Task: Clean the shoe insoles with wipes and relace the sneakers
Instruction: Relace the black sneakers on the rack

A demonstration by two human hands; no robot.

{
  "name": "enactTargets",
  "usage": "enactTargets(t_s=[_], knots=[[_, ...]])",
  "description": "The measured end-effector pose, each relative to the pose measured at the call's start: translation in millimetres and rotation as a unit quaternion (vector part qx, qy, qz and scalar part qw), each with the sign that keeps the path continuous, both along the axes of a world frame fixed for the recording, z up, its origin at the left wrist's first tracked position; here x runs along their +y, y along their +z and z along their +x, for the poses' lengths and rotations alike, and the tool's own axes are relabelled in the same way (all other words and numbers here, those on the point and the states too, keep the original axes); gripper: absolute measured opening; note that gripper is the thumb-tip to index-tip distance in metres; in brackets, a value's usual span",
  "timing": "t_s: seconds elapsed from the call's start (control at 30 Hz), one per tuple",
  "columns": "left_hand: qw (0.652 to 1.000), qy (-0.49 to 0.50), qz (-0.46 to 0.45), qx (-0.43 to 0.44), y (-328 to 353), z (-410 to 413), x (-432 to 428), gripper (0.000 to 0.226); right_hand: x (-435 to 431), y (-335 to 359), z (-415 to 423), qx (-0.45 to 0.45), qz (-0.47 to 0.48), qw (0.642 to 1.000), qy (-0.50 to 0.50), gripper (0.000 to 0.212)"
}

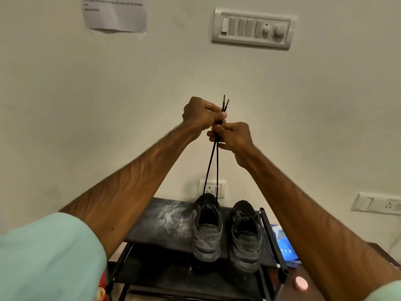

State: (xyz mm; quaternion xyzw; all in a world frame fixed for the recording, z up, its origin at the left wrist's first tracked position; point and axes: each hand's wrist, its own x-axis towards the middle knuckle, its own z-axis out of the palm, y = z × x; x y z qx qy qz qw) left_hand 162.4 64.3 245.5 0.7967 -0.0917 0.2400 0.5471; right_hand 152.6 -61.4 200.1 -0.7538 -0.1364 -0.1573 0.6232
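Two black sneakers stand side by side on a dark rack shelf [160,222], heels toward me. A black shoelace [211,168] runs up from the front eyelets of the left sneaker [206,231] as two taut strands. High above the shoe, my left hand [200,115] pinches both strands near their tips, which stick up past the fingers. Just below it, my right hand [231,137] pinches the same strands. The right sneaker [245,233] has its lace threaded and is untouched.
A blue wipes packet [283,242] lies right of the rack with a pink round lid [301,283] near it. The rack's black frame bar [273,237] runs along the shelf's right edge. A wall socket [213,189] sits behind the shoes, a switch panel [252,28] higher up.
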Motion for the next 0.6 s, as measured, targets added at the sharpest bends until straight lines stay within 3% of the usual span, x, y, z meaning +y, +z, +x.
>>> enactTargets(t_s=[0.37,0.6], knots=[[0.999,0.005,0.02,-0.035,25.1,-10.7,5.7,0.011,-3.9,5.8,-15.3,0.01,-0.063,0.996,0.07,0.021],[0.997,0.007,-0.049,-0.059,21.9,-11.1,18.2,0.015,-9.8,3.7,-10.7,-0.006,-0.127,0.991,0.045,0.022]])
